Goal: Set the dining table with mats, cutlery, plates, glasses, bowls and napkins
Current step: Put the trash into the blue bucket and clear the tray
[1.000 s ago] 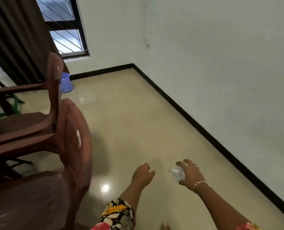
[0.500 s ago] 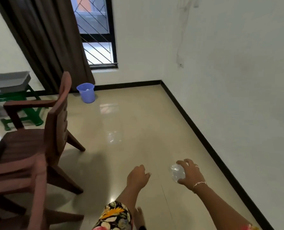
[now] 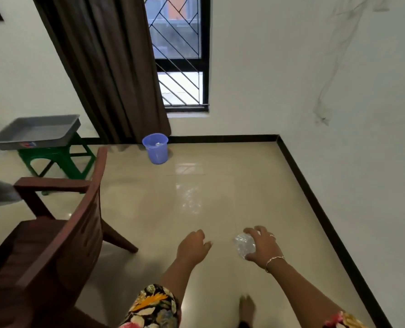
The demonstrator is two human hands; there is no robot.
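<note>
Right hand (image 3: 264,245) grips a small clear object (image 3: 244,245), fingers curled over the top and thumb under it. It looks crinkly and shiny; can't tell if it's a glass or crumpled plastic wrap. It's held out front at about waist level over the floor (image 3: 196,185), touching nothing else. Left hand (image 3: 192,248) is loosely curled and holds nothing. Bare foot (image 3: 246,308) below, so the person is probably carrying it mid-walk. No dining table, mats or plates in view, so setting progress can't be judged from here. To do the carry well: keep the wrap-around hold snug but light, since a thin clear thing would crush or slip, and keep the left hand free for balance or a handover. Open tiled floor straight ahead, plenty of room. Wooden chair (image 3: 62,233) is close on the left, with a rear leg sticking out into the path. Black skirting (image 3: 327,209) and white wall bound the right. Far end: blue bucket (image 3: 155,147) beside the brown curtain (image 3: 107,67), grey tray (image 3: 36,131) on a green stool (image 3: 59,159).
</note>
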